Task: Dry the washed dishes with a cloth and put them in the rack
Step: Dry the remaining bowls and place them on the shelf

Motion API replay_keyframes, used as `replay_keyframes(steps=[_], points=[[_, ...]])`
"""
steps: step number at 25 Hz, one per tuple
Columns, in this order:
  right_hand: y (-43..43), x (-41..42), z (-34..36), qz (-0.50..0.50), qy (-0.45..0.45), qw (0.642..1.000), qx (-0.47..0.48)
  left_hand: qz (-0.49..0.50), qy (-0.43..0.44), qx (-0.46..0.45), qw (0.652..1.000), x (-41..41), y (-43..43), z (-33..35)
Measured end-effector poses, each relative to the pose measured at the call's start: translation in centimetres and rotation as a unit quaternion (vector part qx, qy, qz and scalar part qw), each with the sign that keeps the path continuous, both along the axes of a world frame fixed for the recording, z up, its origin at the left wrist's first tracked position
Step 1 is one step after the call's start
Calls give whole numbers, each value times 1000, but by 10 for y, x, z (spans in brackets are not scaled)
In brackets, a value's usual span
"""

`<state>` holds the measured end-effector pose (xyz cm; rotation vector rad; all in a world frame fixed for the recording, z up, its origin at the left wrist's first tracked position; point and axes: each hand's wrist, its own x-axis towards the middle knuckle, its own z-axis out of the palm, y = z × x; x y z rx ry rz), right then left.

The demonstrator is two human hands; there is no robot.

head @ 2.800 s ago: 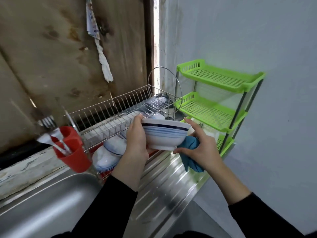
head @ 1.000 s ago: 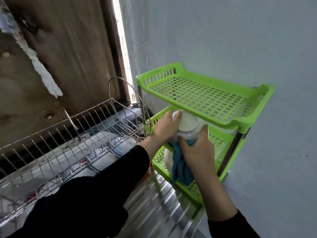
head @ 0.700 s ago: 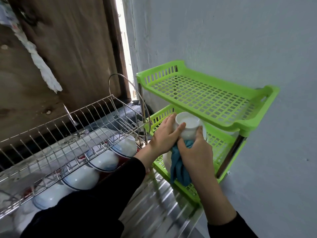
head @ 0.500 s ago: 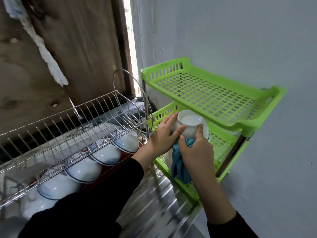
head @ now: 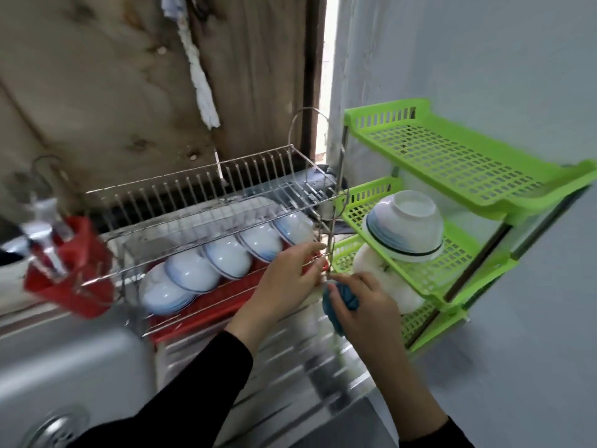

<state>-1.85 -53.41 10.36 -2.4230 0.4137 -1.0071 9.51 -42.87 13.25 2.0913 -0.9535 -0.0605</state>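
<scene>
Nearest to me, above the worktop [head: 290, 357], my right hand [head: 363, 307] is curled round the bunched blue cloth [head: 342, 299]. My left hand [head: 287, 281], just left of it, holds nothing, with its fingers stretched out at the front wires of the metal drainer [head: 200, 195]. I judge that one bowl [head: 403, 227] is finished, as it sits upside down on the middle shelf of the green rack [head: 452, 270], beyond my right hand, so the step is fetching the next one. For this my left hand must pass the wires and take the rim of the closest of the washed bowls [head: 261, 240] just behind its fingertips.
</scene>
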Motion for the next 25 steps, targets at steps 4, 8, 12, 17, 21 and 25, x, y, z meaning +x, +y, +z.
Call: replay_keyframes(steps=[4,8,12,17,21,25], points=[[61,-11,-18,70,-1,998,-5,88,-8,47,995,-30,88,-19],[142,-26,-23,125,4,992,13,173,18,61,983,-76,197,-34],[237,-44,-25,202,48,978,23,278,18,88,956,-137,307,-36],[361,-67,-18,316,113,942,17,412,12,123,903,-210,435,-37],[448,-75,-4,401,109,909,17,485,4,133,864,-258,518,-36],[513,-77,5,440,114,891,-6,551,15,150,821,-289,582,-40]])
